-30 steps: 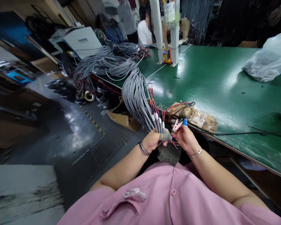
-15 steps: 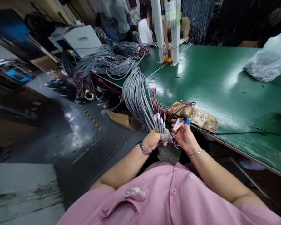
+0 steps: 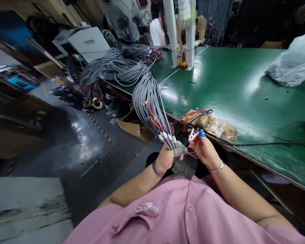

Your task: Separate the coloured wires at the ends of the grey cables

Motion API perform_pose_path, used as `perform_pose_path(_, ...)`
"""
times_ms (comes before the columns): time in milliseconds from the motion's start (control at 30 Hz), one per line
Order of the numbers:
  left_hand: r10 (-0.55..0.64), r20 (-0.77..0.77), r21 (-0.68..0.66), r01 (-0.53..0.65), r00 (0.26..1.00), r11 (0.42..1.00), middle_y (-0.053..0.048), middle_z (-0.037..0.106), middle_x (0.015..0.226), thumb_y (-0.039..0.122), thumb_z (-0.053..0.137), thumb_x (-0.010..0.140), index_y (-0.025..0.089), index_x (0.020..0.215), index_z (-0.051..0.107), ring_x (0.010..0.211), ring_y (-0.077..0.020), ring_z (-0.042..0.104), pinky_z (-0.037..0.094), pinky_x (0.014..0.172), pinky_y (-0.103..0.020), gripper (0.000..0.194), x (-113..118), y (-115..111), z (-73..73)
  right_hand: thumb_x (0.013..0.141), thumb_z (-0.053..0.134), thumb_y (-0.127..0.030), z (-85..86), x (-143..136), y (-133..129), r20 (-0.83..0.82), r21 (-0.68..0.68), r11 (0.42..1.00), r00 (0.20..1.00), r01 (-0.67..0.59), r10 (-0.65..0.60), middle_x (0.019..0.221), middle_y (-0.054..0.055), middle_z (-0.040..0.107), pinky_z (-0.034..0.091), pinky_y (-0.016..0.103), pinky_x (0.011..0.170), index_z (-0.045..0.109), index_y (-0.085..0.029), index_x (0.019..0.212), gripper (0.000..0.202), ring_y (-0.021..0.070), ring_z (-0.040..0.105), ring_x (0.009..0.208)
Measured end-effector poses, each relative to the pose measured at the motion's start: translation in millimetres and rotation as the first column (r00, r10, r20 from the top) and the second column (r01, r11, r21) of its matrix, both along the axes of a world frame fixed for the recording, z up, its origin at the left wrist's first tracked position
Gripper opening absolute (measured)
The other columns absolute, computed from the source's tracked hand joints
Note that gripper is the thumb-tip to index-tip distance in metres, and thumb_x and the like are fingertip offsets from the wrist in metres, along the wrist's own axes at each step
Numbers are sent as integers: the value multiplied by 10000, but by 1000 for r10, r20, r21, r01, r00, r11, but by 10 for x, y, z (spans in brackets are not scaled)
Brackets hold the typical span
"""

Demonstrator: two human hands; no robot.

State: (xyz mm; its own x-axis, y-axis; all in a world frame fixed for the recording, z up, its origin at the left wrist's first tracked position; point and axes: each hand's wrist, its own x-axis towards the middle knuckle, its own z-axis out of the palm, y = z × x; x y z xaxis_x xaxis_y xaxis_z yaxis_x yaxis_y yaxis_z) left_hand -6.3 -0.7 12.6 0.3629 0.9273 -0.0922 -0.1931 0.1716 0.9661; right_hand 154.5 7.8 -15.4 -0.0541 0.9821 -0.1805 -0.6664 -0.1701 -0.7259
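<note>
My left hand (image 3: pixel 167 158) is closed around several grey cables (image 3: pixel 169 141), a grey cover on its thumb. Their white-banded ends fan up and left, with coloured wires (image 3: pixel 154 119) spreading from them. More thin red, orange and green wires (image 3: pixel 191 153) stick out beyond the thumb towards my right hand (image 3: pixel 205 153). Between the fingers of that hand is a small pink clip (image 3: pixel 192 136), like a clothespin, close to the loose wires. A blue cover (image 3: pixel 202 133) wraps a fingertip there. Whether the right fingers also touch a wire is unclear.
A long bundle of grey cables (image 3: pixel 146 91) hangs over the edge of the green table (image 3: pixel 226 78). A wooden block (image 3: pixel 216 127) with wires lies near that edge. Further off are a plastic bag (image 3: pixel 292 64), a white post (image 3: pixel 170 32) and a person (image 3: pixel 157 32).
The cable ends in my left hand have tilted left. The pink clip has turned a little and my right hand has shifted slightly. A standing person at the back has gone, revealing a fan.
</note>
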Motion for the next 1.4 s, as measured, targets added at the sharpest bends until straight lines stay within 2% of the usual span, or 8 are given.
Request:
perform_pose_path(167, 39, -17, 15, -38, 999, 999, -11, 560, 497, 281, 739, 711, 136, 550, 623, 467, -98, 484, 329, 497, -246, 246, 29, 29, -51, 737, 705, -613, 3, -25, 45, -117, -72, 996, 992, -53, 45, 781, 26, 683, 483, 243, 560, 707, -197, 874, 437, 121, 564, 603)
perform_pose_path(367, 14, -86, 43, -10, 996, 999, -5, 545, 476, 305, 737, 717, 133, 525, 605, 461, -85, 453, 311, 501, -242, 290, 34, 40, -75, 703, 793, -504, -10, -62, 80, -228, -95, 995, 972, 33, -54, 752, 9, 704, 499, 218, 556, 711, -187, 892, 379, 111, 589, 603)
perform_pose_path(533, 2, -89, 45, 2, 996, 999, -7, 560, 486, 289, 734, 723, 132, 524, 609, 471, -89, 478, 343, 520, -241, 282, 49, 41, -64, 736, 734, -574, 8, -64, 57, -225, -83, 997, 974, -10, -9, 714, 14, 691, 485, 235, 521, 703, -197, 854, 396, 122, 584, 576)
perform_pose_path(700, 10, -39, 26, -9, 999, 1000, -10, 575, 501, 278, 733, 724, 131, 551, 629, 476, -95, 502, 361, 510, -239, 251, 19, -2, -45, 781, 608, -682, -23, -1, 43, -206, -40, 997, 977, -70, 60, 837, 26, 716, 506, 233, 572, 709, -215, 917, 496, 123, 622, 661)
perform_pose_path(833, 27, 15, 40, -28, 1000, 999, -6, 581, 511, 295, 740, 725, 135, 569, 631, 472, -93, 508, 367, 496, -238, 249, -1, -60, -47, 805, 661, -575, -51, 25, 40, -201, -18, 997, 977, -75, 70, 897, 32, 722, 526, 226, 623, 720, -210, 928, 390, 121, 633, 710)
perform_pose_path(967, 122, 58, 54, -125, 991, 991, 0, 586, 526, 320, 751, 724, 145, 584, 628, 482, -94, 512, 377, 497, -238, 256, 39, -89, -84, 830, 675, -477, -60, 22, 48, -129, 9, 1000, 991, -24, 25, 872, 34, 714, 520, 233, 620, 722, -198, 942, 304, 125, 624, 703)
perform_pose_path(1233, 185, 22, 96, -186, 983, 978, -2, 584, 520, 331, 726, 763, 151, 571, 623, 509, -97, 517, 384, 526, -237, 283, 129, -69, -117, 804, 634, -616, -46, -27, 61, -107, -36, 999, 994, -24, 20, 871, 51, 722, 498, 274, 617, 709, -185, 936, 457, 133, 611, 660)
perform_pose_path(1400, 202, 12, 94, -202, 979, 975, -6, 582, 518, 362, 731, 746, 150, 571, 631, 506, -104, 515, 386, 532, -245, 292, 124, -50, -157, 737, 723, -589, -57, -43, 102, -226, -91, 995, 974, -47, 25, 782, 31, 711, 496, 264, 571, 693, -181, 856, 426, 116, 588, 572)
